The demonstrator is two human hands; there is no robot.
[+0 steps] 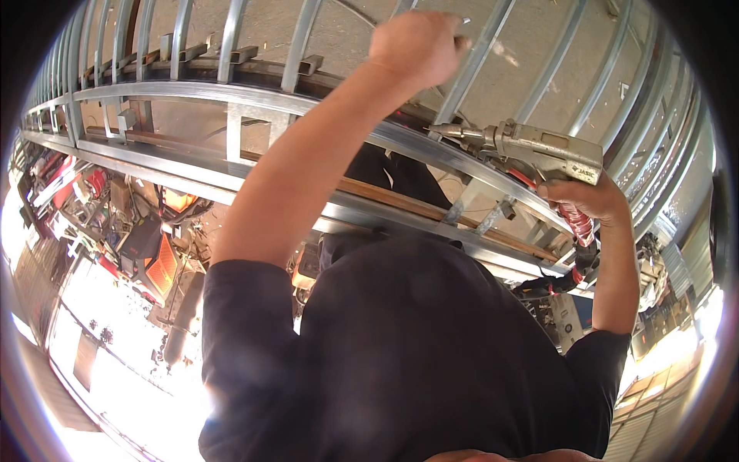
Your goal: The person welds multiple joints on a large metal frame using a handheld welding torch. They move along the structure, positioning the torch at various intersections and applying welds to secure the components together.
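Observation:
My right hand (591, 200) is wrapped round the grip of a silver handheld welding gun (548, 148). The gun's narrow nozzle points left and lies close to the shiny metal rail (454, 158) of a barred frame; whether it touches cannot be told. Red wrapping (576, 223) covers the lower grip, where a dark cable leads off. Farther out, my left arm reaches across the rail. My left hand (416, 48) is closed beside a slanting metal bar (479, 58); its fingertips are partly hidden, and what they hold, if anything, cannot be made out.
Several parallel metal bars (550, 65) run outward from the rail over the concrete floor (346, 38). A second long rail (169, 163) lies nearer my body. Tools and an orange-and-black machine (158, 262) crowd the left side.

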